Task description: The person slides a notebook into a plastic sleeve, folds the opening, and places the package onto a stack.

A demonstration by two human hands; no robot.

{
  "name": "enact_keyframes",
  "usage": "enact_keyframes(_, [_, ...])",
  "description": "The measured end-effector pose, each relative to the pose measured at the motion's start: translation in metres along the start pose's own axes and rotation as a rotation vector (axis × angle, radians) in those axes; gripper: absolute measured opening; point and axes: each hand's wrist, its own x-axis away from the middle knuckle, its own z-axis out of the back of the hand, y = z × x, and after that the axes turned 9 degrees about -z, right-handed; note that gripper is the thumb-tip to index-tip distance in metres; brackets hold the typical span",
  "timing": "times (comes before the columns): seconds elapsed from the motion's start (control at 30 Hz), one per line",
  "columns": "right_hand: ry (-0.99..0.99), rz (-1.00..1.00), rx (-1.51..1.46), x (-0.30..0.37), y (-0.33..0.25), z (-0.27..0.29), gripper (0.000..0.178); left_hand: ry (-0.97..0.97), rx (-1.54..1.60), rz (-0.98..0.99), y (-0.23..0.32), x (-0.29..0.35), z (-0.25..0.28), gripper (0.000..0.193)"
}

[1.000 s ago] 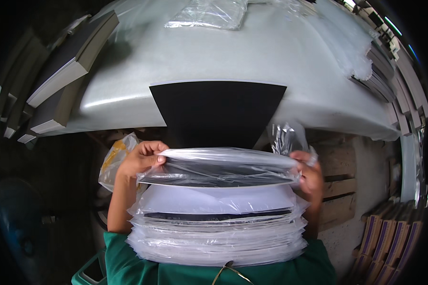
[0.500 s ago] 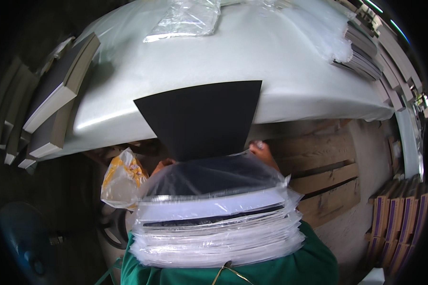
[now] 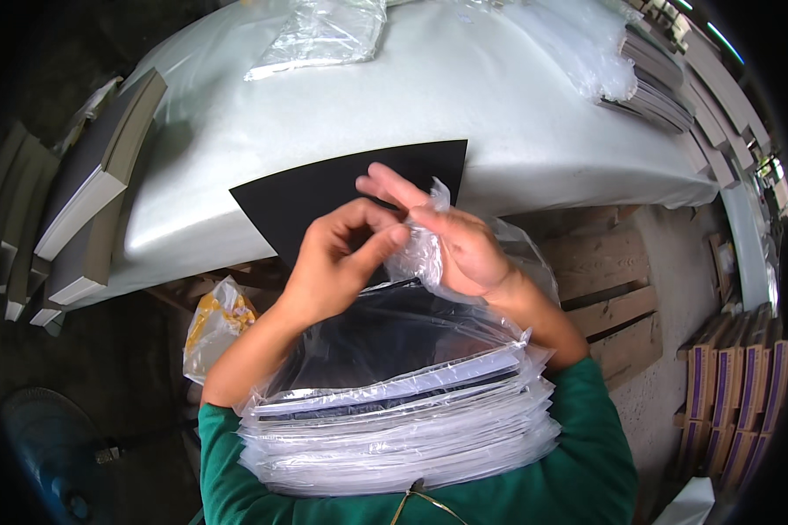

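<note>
Both hands are raised in front of me at a crumpled part of a clear plastic bag (image 3: 422, 261). My left hand (image 3: 337, 258) is closed, thumb and bent fingers pinching at the plastic. The bag is bunched against the palm of my right hand (image 3: 464, 249), its thumb bent over it and some fingers stretched out to the left. Behind the hands, a black sheet (image 3: 280, 197) leans against the table edge, partly hidden. Below, a thick stack of clear-bagged black and white sheets (image 3: 403, 446) lies against my green-clothed front.
A pale covered table (image 3: 324, 114) spans the far side. Thick dark-covered blocks (image 3: 96, 171) stand at left; bundled sheets (image 3: 657, 92) lie at far right. A folded plastic pack (image 3: 320, 39) lies at the back. Wooden slats (image 3: 608, 302) and stacked brown bundles (image 3: 735, 385) are lower right.
My hands have come up from beside the black sheet to meet above the stack. Plastic is now bunched between them. The view has shifted slightly.
</note>
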Motion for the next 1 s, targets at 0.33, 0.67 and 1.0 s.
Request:
enact_keyframes(0.33, [0.396,0.173,0.083,0.008,0.014,0.006,0.012,-0.061,0.185,0.036,-0.009,0.009,0.003,0.01])
enact_keyframes(0.67, [0.402,0.135,-0.15,0.006,0.009,-0.009,0.015,0.108,-0.255,-0.193,-0.018,0.009,0.007,0.023])
enact_keyframes(1.0, [0.093,0.019,-0.095,0.024,0.007,0.015,0.022,0.237,0.532,0.052,-0.017,0.006,0.014,0.026])
